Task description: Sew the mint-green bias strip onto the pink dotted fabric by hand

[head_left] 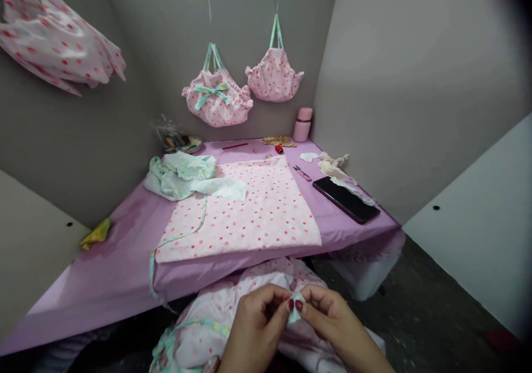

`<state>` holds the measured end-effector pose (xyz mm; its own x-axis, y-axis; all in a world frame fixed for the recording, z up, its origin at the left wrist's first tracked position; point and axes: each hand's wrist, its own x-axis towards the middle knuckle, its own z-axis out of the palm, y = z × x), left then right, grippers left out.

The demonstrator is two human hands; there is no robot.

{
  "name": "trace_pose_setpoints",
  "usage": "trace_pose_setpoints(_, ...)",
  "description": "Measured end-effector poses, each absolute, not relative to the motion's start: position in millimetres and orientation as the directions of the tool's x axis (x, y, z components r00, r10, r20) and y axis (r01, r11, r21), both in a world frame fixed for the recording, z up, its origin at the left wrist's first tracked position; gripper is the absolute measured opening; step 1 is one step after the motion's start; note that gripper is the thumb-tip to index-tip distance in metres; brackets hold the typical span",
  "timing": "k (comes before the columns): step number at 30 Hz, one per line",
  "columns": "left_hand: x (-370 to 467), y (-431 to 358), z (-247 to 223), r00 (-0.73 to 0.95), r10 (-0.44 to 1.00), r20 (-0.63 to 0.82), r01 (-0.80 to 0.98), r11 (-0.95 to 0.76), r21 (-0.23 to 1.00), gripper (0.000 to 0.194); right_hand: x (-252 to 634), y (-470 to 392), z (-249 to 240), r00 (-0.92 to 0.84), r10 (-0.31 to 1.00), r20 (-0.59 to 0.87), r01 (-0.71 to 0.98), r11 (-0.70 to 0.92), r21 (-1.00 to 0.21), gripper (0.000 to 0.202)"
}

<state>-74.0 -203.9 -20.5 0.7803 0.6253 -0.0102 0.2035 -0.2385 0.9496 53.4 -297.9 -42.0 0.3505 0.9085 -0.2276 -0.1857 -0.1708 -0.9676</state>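
Table (124, 251) edge ran at 12 o'clock from left hand (258, 313), floor (424, 301) at 3 from right hand (329, 313), both pinched green scrap (295, 315), dotted cloth (253, 281) lay softly bunched beneath

back wall (166, 18): grey | lower right panel (490, 212): pale | floor (432, 312): dark | table (120, 262): purple-covered

Lilac-clothed tbl (120, 234) has dotted pink fabric (253, 218), blk phone (344, 200), snips (305, 175), red spool (279, 149) & pink flask (302, 128).
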Motion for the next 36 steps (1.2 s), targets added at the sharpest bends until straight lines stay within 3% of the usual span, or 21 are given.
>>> trace_pose_setpoints(7,-76,-209,-17,0.840,0.449,0.304,0.115,-0.696,0.709,0.024,55,-306,-43,0.343,0.897,-0.280,-0.222,-0.213,-0.952,0.038)
trace_pose_setpoints(13,-75,-210,-24,0.874,0.308,0.376,0.128,-0.892,0.433,0.023,53,-307,-48,0.370,0.884,-0.286,-0.218,-0.217,-0.951,0.039)
trace_pose_setpoints(17,-74,-210,-24,0.884,0.269,0.383,0.125,-0.924,0.361,0.025,52,-305,-45,0.398,0.869,-0.293,-0.216,-0.222,-0.951,0.036)
trace_pose_setpoints(18,-75,-209,-22,0.888,0.282,0.364,0.122,-0.907,0.404,0.025,51,-305,-43,0.410,0.862,-0.299,-0.226,-0.222,-0.949,0.035)
trace_pose_setpoints(20,-75,-207,-18,0.885,0.371,0.281,0.136,-0.783,0.607,0.025,51,-305,-38,0.426,0.853,-0.302,-0.239,-0.216,-0.947,0.032)
trace_pose_setpoints(23,-74,-202,-17,0.833,0.554,-0.013,0.194,-0.270,0.943,0.030,51,-306,-32,0.417,0.859,-0.296,-0.228,-0.216,-0.949,0.028)
trace_pose_setpoints(25,-72,-199,-22,0.802,0.554,-0.222,0.201,0.100,0.975,0.038,52,-306,-30,0.408,0.873,-0.268,-0.194,-0.204,-0.960,0.027)
trace_pose_setpoints(27,-70,-198,-29,0.812,0.491,-0.317,0.192,0.288,0.938,0.041,52,-306,-30,0.401,0.889,-0.221,-0.147,-0.175,-0.973,0.027)
trace_pose_setpoints(32,-70,-196,-36,0.845,0.420,-0.332,0.222,0.289,0.931,0.041,51,-305,-30,0.398,0.900,-0.179,-0.086,-0.157,-0.984,0.030)
trace_pose_setpoints(36,-72,-196,-34,0.838,0.454,-0.304,0.244,0.186,0.952,0.036,51,-305,-32,0.387,0.905,-0.178,-0.059,-0.168,-0.984,0.031)
